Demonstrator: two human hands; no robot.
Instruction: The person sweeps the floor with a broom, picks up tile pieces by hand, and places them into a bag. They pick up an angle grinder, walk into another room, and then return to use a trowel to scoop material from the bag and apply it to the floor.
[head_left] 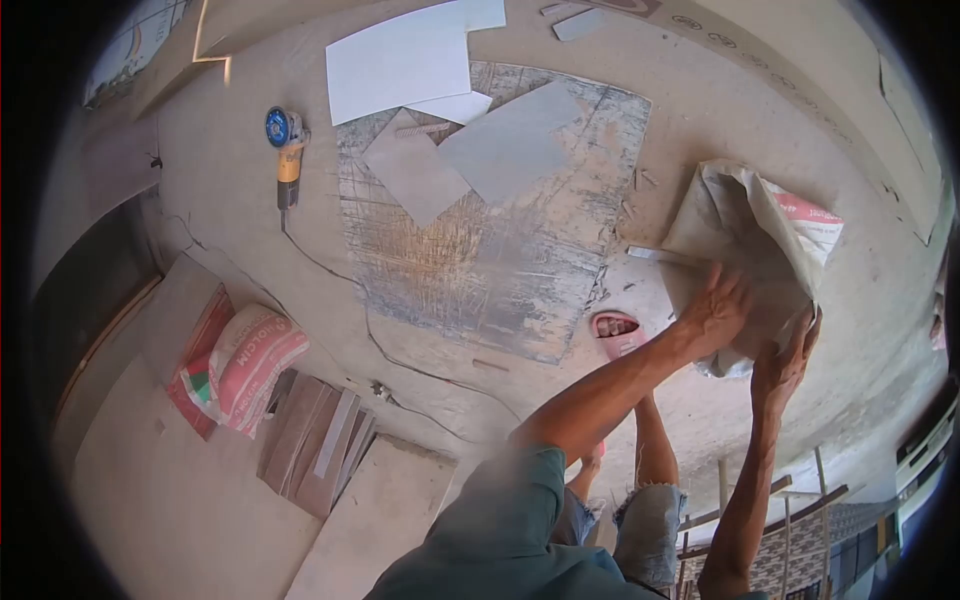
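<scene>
A cement sack, off-white with a red printed panel, lies with its mouth facing me. My right hand grips the sack's rim on the right, its fingers around the edge. At the mouth's left side is my left hand, fingers stretched out and slightly apart over the dark inside. What lies deeper in the sack is hidden in shadow. Just left of the sack is a narrow light strip. My foot in a pink sandal stands below it.
A scratched board on the floor bears grey tile pieces and white sheets. An angle grinder with a trailing cord lies left. Another cement sack and stacked tile strips are lower left.
</scene>
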